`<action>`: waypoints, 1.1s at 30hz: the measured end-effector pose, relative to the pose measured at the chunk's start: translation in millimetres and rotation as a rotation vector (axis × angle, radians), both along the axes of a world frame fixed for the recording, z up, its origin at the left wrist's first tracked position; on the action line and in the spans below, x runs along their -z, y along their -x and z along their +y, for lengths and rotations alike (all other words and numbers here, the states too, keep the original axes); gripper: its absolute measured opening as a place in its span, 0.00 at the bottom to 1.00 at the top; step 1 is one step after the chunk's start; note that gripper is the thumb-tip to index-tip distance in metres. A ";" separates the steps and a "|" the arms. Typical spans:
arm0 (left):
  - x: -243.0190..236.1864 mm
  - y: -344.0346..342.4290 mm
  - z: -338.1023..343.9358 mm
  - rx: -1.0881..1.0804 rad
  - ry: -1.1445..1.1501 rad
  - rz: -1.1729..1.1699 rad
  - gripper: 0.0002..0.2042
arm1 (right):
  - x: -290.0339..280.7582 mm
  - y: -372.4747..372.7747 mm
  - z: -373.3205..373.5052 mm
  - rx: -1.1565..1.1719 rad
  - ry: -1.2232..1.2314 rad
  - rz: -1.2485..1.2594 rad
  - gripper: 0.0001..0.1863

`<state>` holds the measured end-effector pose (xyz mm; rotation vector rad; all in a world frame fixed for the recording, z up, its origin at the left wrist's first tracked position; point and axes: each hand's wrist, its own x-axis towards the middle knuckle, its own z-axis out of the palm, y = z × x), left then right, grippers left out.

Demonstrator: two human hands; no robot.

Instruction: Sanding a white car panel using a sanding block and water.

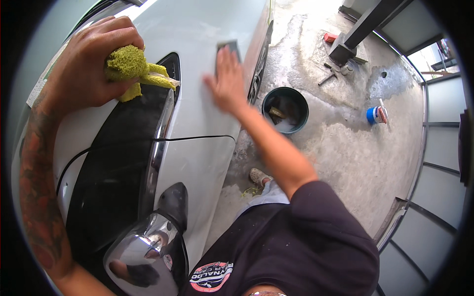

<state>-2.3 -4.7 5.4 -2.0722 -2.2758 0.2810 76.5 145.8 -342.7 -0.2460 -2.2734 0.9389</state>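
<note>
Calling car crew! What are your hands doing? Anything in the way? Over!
Left hand gripping fuzzy yellow cloth. Right hand flat over dark rectangular pad on pale-silver car. Round dark-green bucket beside car, clear of pad.

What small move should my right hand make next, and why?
Probably slide the right hand a short way along the pale car panel: its outstretched fingers lie over the dark pad there, while the left hand grips the yellow-green cloth off to the side.
</note>
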 end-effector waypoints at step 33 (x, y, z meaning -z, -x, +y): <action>-6.0 -1.5 -7.2 -0.040 -0.003 -0.115 0.22 | 16.5 -81.7 -65.4 -0.118 -0.058 -0.067 0.50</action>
